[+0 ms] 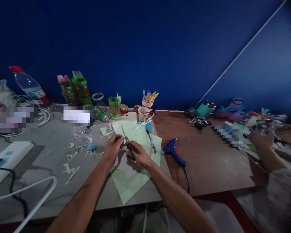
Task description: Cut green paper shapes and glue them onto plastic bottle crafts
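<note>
My right hand [138, 152] is closed round the dark handles of a pair of scissors [125, 135], whose blades point up and away, slightly apart. Close beside them, my left hand [113, 147] is closed in a pinch; whatever lies between its fingertips is too small to make out. Both hands are above pale green paper sheets [127, 191] on the grey table. Cut green paper scraps [72, 174] lie scattered to the left. A black pen [151, 141] and a thin wooden stick [152, 142] rest on the paper, right of my hands.
A blue glue gun [174, 152] lies on the brown table to the right. Paper cups [144, 114], a green-decorated cup [114, 108] and a plastic bottle [34, 89] stand along the wall. White cables [38, 200] cross the left side. Another person's hands [263, 142] are at far right.
</note>
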### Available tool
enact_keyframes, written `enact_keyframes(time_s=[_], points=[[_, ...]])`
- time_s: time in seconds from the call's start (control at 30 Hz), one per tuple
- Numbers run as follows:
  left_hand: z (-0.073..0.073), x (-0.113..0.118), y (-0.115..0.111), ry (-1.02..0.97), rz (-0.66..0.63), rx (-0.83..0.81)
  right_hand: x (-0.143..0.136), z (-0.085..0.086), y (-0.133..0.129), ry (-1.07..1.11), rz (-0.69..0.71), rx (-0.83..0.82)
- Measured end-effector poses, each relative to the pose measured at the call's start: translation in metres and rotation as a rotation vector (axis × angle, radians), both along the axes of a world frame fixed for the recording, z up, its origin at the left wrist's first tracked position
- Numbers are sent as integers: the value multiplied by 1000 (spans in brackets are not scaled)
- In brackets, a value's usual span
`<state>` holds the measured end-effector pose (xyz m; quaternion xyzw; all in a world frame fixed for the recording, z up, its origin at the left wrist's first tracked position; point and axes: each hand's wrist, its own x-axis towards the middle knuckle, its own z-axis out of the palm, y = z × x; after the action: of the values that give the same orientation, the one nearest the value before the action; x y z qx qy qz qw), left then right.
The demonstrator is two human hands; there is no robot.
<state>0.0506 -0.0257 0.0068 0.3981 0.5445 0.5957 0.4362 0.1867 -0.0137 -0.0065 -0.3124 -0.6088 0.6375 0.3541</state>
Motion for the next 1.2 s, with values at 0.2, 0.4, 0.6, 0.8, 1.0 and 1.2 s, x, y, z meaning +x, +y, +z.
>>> enact_keyframes(time_s=[0.2,0.4,0.6,0.8,1.0,1.2], points=[[-1,0,1,12,0,2,0,0,0,-42,-19,43],[2,0,0,17,5,-11,1,0,0,-44,-10,54],[3,1,0,19,11,-17,1,-4,1,-106,-23,123],[0,0,1,20,0,-8,2,-7,3,-184,-23,180],[-3,-1,2,26,-1,-8,3,-3,3,-195,-34,136],[-5,-3,4,43,15,-3,3,-3,3,-175,-26,123]])
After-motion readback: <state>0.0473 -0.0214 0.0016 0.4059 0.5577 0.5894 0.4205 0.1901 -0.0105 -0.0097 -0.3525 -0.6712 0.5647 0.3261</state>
